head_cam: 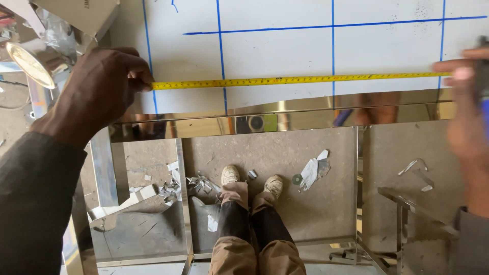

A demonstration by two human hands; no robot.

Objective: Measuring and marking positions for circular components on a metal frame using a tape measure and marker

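Note:
A yellow tape measure (295,80) is stretched flat across a white sheet (280,51) ruled with blue lines. My left hand (102,91) pinches the tape's end at the left, next to a vertical blue line. My right hand (466,107), blurred at the right edge, grips the tape's dark case end near another blue line. The sheet's near edge is a shiny metal fold (285,114) that mirrors the tape and my hands.
Below the sheet I see a metal frame (356,203), my legs and shoes (252,214) on a concrete floor littered with metal offcuts (313,170). A round reflective object (30,63) and a cardboard box (76,12) lie at the upper left.

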